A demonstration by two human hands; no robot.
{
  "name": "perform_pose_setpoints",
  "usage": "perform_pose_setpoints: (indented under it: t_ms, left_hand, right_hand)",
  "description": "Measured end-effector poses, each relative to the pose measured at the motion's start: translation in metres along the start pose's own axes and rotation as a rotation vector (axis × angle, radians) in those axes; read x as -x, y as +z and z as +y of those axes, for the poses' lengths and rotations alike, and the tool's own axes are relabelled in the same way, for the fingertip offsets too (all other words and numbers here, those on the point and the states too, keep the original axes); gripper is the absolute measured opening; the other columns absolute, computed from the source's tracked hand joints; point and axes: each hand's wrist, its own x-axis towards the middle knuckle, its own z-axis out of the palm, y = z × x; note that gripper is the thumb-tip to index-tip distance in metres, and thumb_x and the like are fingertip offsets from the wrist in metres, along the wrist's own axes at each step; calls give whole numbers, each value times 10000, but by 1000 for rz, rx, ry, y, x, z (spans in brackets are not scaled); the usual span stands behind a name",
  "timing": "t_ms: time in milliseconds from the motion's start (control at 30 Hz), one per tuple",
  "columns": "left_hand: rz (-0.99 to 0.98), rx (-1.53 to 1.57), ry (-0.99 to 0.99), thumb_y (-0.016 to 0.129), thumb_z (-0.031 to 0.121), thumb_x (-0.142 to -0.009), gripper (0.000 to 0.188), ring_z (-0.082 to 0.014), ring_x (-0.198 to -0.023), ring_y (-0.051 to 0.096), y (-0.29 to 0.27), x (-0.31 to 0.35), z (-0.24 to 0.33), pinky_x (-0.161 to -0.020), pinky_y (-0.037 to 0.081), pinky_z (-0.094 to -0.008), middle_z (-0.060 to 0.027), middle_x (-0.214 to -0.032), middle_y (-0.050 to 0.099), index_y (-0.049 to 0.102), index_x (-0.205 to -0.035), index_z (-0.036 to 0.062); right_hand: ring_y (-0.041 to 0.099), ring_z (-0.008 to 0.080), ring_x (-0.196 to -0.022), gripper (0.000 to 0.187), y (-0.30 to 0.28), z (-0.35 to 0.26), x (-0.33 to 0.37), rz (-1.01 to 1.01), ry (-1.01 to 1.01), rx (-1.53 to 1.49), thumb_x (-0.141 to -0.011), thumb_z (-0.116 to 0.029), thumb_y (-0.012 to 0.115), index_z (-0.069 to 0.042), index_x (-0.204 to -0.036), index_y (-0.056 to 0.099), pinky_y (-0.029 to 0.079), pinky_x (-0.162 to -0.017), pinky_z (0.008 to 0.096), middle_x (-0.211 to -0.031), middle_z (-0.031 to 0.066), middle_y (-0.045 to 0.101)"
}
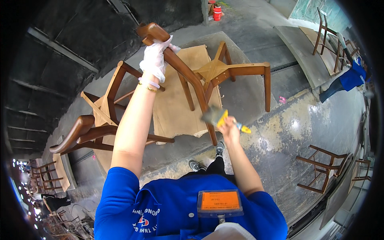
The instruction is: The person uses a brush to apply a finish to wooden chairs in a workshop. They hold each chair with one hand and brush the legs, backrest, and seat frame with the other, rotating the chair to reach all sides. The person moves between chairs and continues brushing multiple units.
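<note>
My left hand, in a thin white glove, is closed round the upper part of a brown wooden chair frame, just below its curved back rail. The frame is tilted on a cardboard sheet, and its cross-shaped seat support shows. My bare right hand is closed on the handle of a paintbrush with yellow parts. Its dark, motion-blurred bristles are beside a long leg of the frame; I cannot tell whether they touch it.
Another brown chair frame stands to the left. More frames are on the right. At the far right, a person in blue works beside a chair on a board. A red container stands at the back near a dark wall.
</note>
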Motion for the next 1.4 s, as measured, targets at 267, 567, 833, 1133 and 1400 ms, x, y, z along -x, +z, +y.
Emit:
perform_pose_setpoints:
  t_ms: [267,567,833,1133,1400]
  left_hand:
    - [-42,-9,27,782,102,-935,184,-244,-686,653,-3,-9,-7,-823,596,-430,-45,-736,601,615,-932,24]
    - [-100,87,-7,761,58,-930,156,-185,-685,635,-8,-22,1,-950,585,-511,-32,-737,633,623,-869,99]
    - [-111,174,58,737,87,-948,258,-142,-560,537,-8,-43,-2,-693,563,-442,18,-652,508,510,-962,209]
    - [320,34,338,673,167,-993,230,-140,-571,472,7,38,-2,-704,549,-401,25,-657,460,511,-835,126]
    - [57,-685,1057,615,52,-923,61,-217,-776,611,51,114,-43,-798,549,-370,-96,-819,626,626,-875,16]
  right_hand:
    - [615,98,-829,78,98,36,-4,107,-465,231,-924,-26,749,-101,-929,728,480,-732,270,-929,-20,693]
    - [675,197,-1008,135,176,-14,-16,-588,-290,-224,-972,-50,695,-135,-926,601,563,-864,403,-1030,51,674]
    - [725,268,-860,112,-140,61,-7,404,146,230,-939,-50,684,-155,-949,646,605,-792,414,-977,81,708]
    - [684,176,-822,100,-212,40,-3,615,-156,548,-809,-51,796,-140,-838,761,555,-764,353,-878,25,725]
    - [699,201,-879,275,-315,-9,38,1059,-87,485,-725,-140,869,-121,-965,735,576,-795,367,-1038,78,729]
